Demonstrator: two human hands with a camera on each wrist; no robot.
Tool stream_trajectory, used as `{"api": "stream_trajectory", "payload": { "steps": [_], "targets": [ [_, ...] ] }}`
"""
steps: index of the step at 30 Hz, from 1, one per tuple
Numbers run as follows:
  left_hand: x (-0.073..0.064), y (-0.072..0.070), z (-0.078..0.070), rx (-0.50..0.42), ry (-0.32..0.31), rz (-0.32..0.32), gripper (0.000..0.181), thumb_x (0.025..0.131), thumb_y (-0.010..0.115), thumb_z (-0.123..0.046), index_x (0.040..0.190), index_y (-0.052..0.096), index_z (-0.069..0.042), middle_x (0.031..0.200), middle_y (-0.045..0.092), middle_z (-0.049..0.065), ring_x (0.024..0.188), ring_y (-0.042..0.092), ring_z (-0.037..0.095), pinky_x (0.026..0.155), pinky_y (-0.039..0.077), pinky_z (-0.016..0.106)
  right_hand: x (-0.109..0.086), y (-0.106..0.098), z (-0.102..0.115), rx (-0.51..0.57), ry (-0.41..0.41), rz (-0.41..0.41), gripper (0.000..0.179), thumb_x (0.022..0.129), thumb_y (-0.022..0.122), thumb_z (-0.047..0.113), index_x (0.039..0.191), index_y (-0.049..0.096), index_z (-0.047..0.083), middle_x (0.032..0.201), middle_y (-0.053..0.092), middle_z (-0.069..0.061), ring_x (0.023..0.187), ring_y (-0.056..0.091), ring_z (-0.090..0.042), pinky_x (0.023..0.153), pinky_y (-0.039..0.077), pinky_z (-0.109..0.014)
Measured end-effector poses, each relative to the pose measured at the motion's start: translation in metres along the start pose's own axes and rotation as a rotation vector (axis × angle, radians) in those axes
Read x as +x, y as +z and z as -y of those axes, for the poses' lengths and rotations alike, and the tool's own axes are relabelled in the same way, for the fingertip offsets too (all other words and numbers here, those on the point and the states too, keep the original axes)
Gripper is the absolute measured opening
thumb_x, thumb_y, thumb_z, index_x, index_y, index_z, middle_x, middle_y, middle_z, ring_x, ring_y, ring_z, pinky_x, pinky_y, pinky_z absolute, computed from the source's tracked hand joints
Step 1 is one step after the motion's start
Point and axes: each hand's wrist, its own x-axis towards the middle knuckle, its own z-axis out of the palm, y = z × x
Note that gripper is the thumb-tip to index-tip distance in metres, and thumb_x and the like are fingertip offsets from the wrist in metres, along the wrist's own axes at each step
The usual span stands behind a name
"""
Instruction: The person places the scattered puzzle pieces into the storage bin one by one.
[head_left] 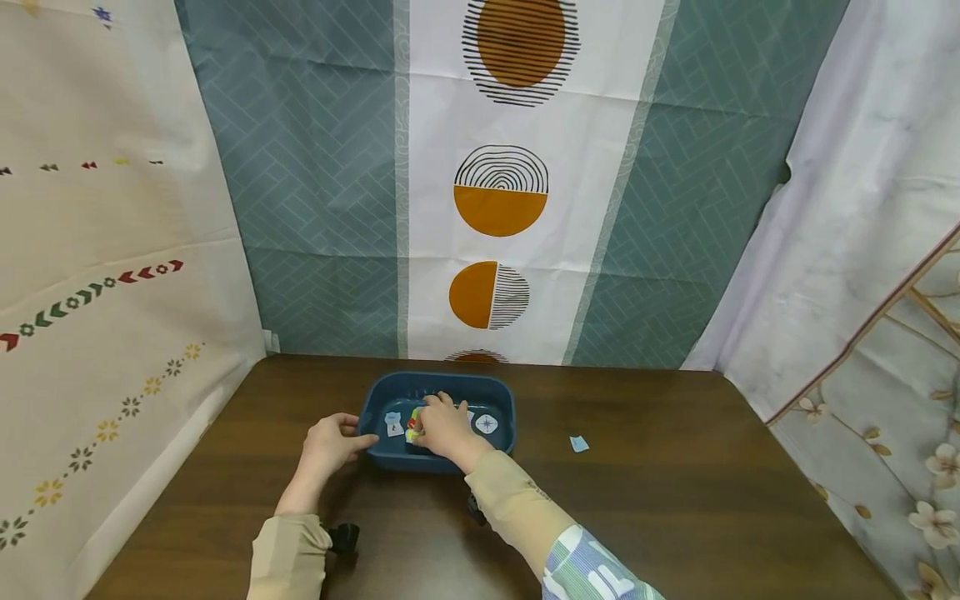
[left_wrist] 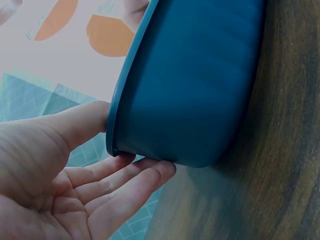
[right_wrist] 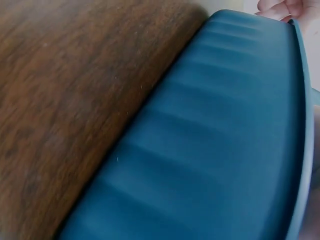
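Observation:
A dark blue plastic bin (head_left: 438,377) stands on the wooden table. My left hand (head_left: 330,446) pinches its left end, with the thumb over the rim and the fingertips (left_wrist: 167,170) against the outer wall. Inside the bin is my right hand (head_left: 447,429), fingers pointing down beside a red, yellow and green piece (head_left: 412,425); I cannot tell whether it grips anything. Pale blue-and-white paper-like pieces (head_left: 393,424) lie left of it. To its right is a round white piece (head_left: 487,424) with a compass star. In the right wrist view, the bin's wall hides the right fingertips.
A small light blue piece (head_left: 579,443) lies on the table (head_left: 675,500) to the right of the bin. Patterned cloths hang behind the table (head_left: 330,208) and along both sides. A black wrist device (head_left: 344,538) sticks out beside the left sleeve.

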Motion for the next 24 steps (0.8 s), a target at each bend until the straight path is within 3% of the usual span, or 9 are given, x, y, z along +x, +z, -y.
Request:
{"api": "stream_trajectory", "payload": {
  "steps": [13, 24],
  "targets": [
    [-0.004, 0.0, -0.002, 0.001, 0.024, 0.006, 0.054, 0.083, 0.076, -0.017, 0.122, 0.055, 0.014, 0.117, 0.06, 0.036, 0.077, 0.073, 0.033, 0.069, 0.06, 0.041, 0.006, 0.014, -0.001, -0.009, -0.071, 0.097, 0.008, 0.088, 0.074, 0.026, 0.093, 0.077, 0.021, 0.135, 0.058, -0.005, 0.138, 0.04, -0.036, 0.105, 0.036, -0.068],
    [-0.001, -0.002, 0.0, 0.0, 0.023, -0.002, 0.054, 0.082, 0.076, -0.018, 0.122, 0.056, 0.013, 0.116, 0.061, 0.035, 0.076, 0.073, 0.032, 0.071, 0.061, 0.042, 0.013, 0.014, -0.001, -0.063, -0.117, 0.148, 0.01, 0.09, 0.071, 0.027, 0.096, 0.076, 0.022, 0.137, 0.056, -0.004, 0.14, 0.038, -0.034, 0.107, 0.036, -0.065]
  ]
}}
